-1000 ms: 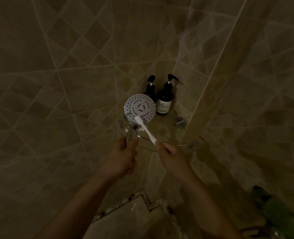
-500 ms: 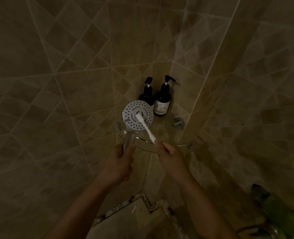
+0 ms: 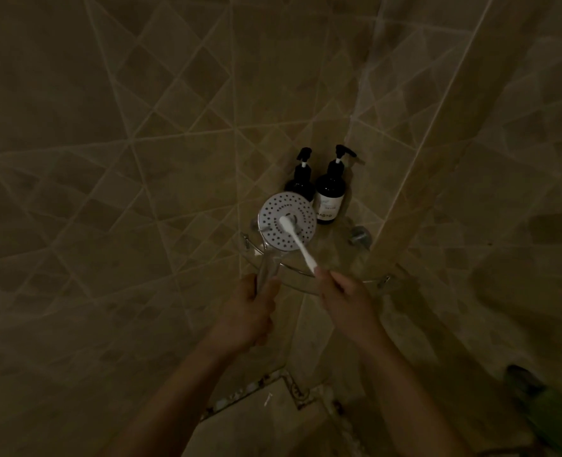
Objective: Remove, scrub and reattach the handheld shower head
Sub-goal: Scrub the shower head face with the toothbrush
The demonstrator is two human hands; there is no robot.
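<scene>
Chrome handle of the round white-faced shower head [image 3: 287,221] is gripped by the left hand [image 3: 251,311], face held above; a white toothbrush [image 3: 297,244], clasped in the right hand [image 3: 345,296], is pressed to its centre.

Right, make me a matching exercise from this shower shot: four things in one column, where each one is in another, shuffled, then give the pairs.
Things
1. shower head
2. toothbrush
3. labelled pump bottle
4. plain pump bottle

Places
A. on the corner shelf, nearer the right wall
B. handle gripped in the left hand
C. partly hidden behind the spray face
D. held by the right hand, bristles on the spray face

Pairs: 1-B, 2-D, 3-A, 4-C
</scene>
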